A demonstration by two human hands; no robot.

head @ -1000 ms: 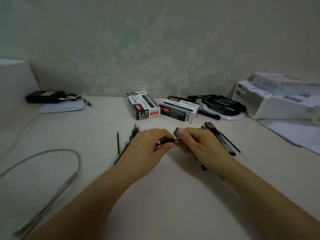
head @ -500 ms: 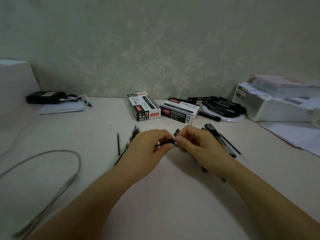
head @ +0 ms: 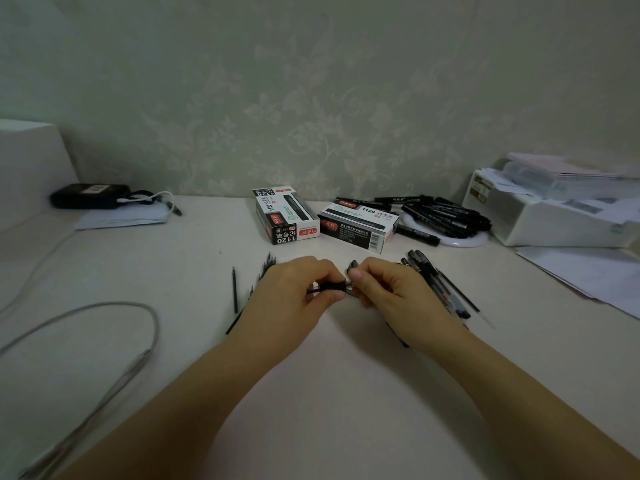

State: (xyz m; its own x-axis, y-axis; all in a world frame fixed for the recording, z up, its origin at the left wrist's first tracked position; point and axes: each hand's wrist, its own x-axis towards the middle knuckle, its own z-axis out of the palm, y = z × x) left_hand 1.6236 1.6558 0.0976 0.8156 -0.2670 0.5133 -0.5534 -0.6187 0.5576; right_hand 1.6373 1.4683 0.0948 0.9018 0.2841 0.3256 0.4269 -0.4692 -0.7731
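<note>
Two bare forearms reach in from 6 o'clock over the pale, smooth table [head: 329,393]. At 8 o'clock from the hands, a thin grey cable [head: 152,327] lies in a loose loop on the tabletop.

In the middle of the table the left hand [head: 294,292] and the right hand [head: 398,296] meet, knuckles up, close over the surface. Between them is the slim black plastic pen [head: 330,287], roughly level and running from 9 to 3 o'clock. The left hand's thumb and curled fingers pinch one end and the right hand's pinch the other, so both hands are clamped on the pen. Most of the pen is hidden inside the two grips.

At 9 o'clock, a scatter of thin black ink refills [head: 265,271] lies partly behind the left hand, with one lone black refill [head: 234,289] just apart from it. At 3 o'clock, a heap of black-and-clear gel pens [head: 446,292] lies just behind the right hand.

Farther off, two black, white and red cardboard marker boxes sit near each other. One is at 11 o'clock [head: 284,216] and the other at 12 o'clock [head: 360,225]. At 1 o'clock, a pile of black marker pens [head: 446,216] rests on a round white plate [head: 467,241]. At 2 o'clock stands a white plastic bin [head: 554,223] topped with papers, with loose white sheets [head: 581,275] in front of it. At 10 o'clock, by the patterned wall, a black pouch [head: 86,196] rests beside a folded white cloth [head: 121,218].
</note>
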